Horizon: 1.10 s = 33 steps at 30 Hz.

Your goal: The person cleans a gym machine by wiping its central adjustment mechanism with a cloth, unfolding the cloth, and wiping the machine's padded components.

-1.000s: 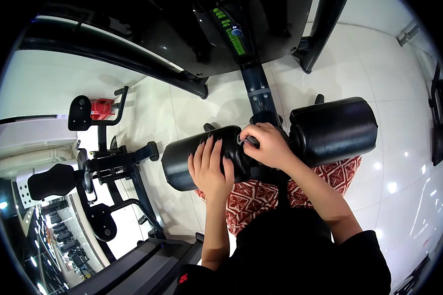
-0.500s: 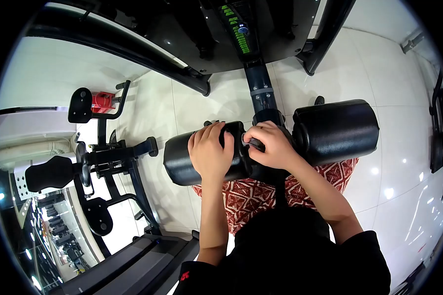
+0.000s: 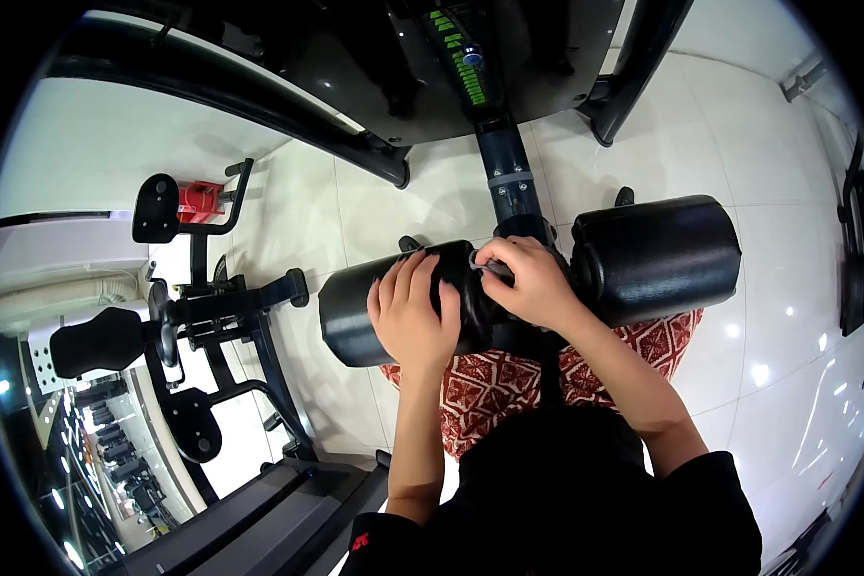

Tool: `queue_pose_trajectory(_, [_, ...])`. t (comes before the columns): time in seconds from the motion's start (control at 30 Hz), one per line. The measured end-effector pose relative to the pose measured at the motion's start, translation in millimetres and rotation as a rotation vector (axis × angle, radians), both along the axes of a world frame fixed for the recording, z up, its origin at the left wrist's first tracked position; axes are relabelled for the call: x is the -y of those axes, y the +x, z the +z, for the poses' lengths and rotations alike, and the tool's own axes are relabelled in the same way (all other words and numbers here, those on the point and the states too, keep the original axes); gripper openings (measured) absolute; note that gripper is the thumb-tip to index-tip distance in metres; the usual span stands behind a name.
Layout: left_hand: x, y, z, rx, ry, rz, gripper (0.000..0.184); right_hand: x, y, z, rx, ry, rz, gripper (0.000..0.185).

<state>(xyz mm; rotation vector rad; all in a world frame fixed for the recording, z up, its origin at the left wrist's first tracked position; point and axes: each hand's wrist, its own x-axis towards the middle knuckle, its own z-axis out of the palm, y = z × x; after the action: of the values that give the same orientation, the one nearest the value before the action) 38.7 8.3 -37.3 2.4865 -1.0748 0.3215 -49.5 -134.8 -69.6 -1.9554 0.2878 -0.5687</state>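
Note:
A black padded thigh roller point(image 3: 350, 307) lies across my lap on the left, with a matching roller point(image 3: 658, 254) on the right. My left hand point(image 3: 413, 312) rests flat on the left roller, fingers apart and holding nothing. Between the two pads, my right hand point(image 3: 533, 283) is closed round a small dark handle point(image 3: 494, 273) beside the central post point(image 3: 514, 182); its lower end is hidden by my fingers. Below the pads shows the red and white patterned cloth point(image 3: 490, 389) over my legs.
Ahead stands a dark glossy machine panel point(image 3: 355, 82) with a green scale strip point(image 3: 461, 62). Another exercise machine point(image 3: 206, 312) with black pads is at the left, near a red box point(image 3: 200, 202). A dark treadmill-like deck point(image 3: 259, 518) lies lower left on the tiled floor point(image 3: 768, 240).
My left hand has slid slightly back towards me on the roller, its fingertips now lower on the pad. My right hand stays on the handle, nearly still.

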Motion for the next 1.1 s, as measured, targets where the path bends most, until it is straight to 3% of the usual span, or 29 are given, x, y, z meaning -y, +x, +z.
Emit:
queue_pose_trajectory(0.07, [11,12,7,0.002,0.014,-0.007,0.027,1,-1,3,-0.044,-0.001,-0.011,0.017])
queue_pose_trajectory(0.27, [36,29,23,-0.366,0.256,0.111,0.028,2,-4,0,0.012,-0.013,0.039,0.017])
queue_pose_trajectory(0.3, [34,28,18,-0.365,0.257,0.109,0.028,2,-3,-1,0.013,-0.013,0.036,0.017])
queue_pose_trajectory(0.37, [24,24,7,-0.095,0.114,0.008,0.030,2,-2,-2,0.023,-0.007,0.013,0.017])
queue_pose_trajectory(0.47, [12,13,7,-0.033,0.142,-0.019,0.032,1,-3,6,-0.024,0.002,-0.020,0.016])
queue_pose_trajectory(1.0, [6,4,5,-0.008,0.058,-0.022,0.031,-1,1,2,-0.047,-0.012,-0.072,0.014])
queue_pose_trajectory(1.1, [3,1,3,0.010,0.049,-0.014,0.032,-2,3,-1,-0.070,0.106,-0.119,0.015])
